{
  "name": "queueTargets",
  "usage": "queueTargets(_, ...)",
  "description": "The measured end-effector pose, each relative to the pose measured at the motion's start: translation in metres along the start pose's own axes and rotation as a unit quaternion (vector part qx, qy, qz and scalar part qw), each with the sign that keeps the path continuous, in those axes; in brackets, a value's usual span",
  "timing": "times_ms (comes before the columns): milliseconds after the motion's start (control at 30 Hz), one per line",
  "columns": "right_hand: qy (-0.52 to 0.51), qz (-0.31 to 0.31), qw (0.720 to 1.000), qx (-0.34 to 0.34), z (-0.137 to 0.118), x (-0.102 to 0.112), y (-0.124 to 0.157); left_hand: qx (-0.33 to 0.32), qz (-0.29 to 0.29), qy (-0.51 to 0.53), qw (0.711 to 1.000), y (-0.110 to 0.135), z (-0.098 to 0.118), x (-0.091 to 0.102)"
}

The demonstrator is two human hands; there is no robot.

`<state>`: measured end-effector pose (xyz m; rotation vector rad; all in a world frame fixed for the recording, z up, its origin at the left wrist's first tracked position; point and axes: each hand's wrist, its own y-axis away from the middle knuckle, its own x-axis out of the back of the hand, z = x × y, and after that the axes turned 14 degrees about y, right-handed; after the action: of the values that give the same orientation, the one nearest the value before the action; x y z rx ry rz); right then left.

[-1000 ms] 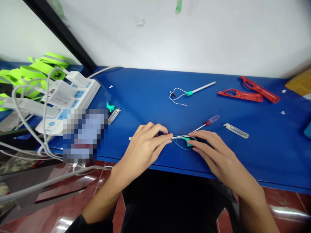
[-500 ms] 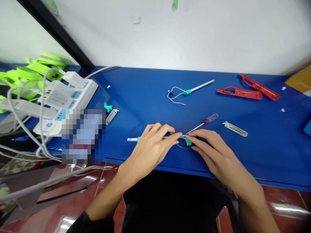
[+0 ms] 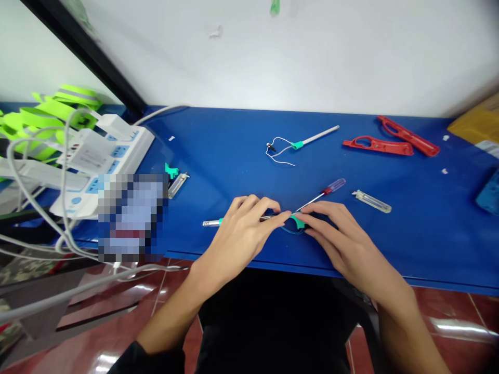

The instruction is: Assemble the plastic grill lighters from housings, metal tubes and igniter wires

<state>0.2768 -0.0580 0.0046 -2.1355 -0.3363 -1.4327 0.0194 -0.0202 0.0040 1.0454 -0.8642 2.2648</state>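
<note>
My left hand (image 3: 245, 234) pinches a thin metal rod (image 3: 212, 223) that lies along the front of the blue table (image 3: 234, 150); the rod's end sticks out to the left of my fingers. My right hand (image 3: 337, 236) presses its fingertips on a small teal plastic piece (image 3: 298, 222) with a loop of blue wire at the rod's other end. Both hands meet fingertip to fingertip over this piece. A small screwdriver with a red and clear handle (image 3: 325, 192) lies just behind my right hand.
A second white rod with a teal cap and white wire (image 3: 300, 144) lies further back. Two red plastic tools (image 3: 390, 143) lie at the back right, a clear plastic tube (image 3: 372, 202) to the right. White power strips (image 3: 105, 156) with grey cables fill the left, beside a teal and metal part (image 3: 175, 178).
My hands have drawn closer together over the teal piece, and the rod's left end now sticks out past my left hand. The wire loop is more hidden under my fingers.
</note>
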Motion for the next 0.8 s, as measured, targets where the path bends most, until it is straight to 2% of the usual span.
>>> queueTargets(267,0.005,0.018,1.0,0.005,0.004,-0.002,-0.002,-0.015,-0.003,-0.09,0.996,-0.001,0.003,-0.004)
queueTargets(400,0.04,0.034,0.998,0.027,0.005,-0.004,-0.001,-0.006,0.002,-0.07,0.997,-0.002,0.003,-0.004)
queueTargets(567,0.071,0.032,0.995,0.056,0.002,0.003,0.01,-0.037,0.029,-0.047,0.998,0.002,0.004,-0.001)
queueTargets(633,0.084,0.051,0.995,0.022,0.007,0.011,0.018,-0.043,0.03,-0.049,0.997,0.003,0.004,-0.001)
queueTargets(733,0.138,0.112,0.978,-0.111,0.029,0.024,0.031,-0.044,0.027,-0.046,0.998,0.003,0.006,0.0)
queueTargets(800,0.183,0.124,0.958,-0.183,0.048,0.029,0.037,-0.04,0.023,-0.038,0.998,0.0,0.008,0.001)
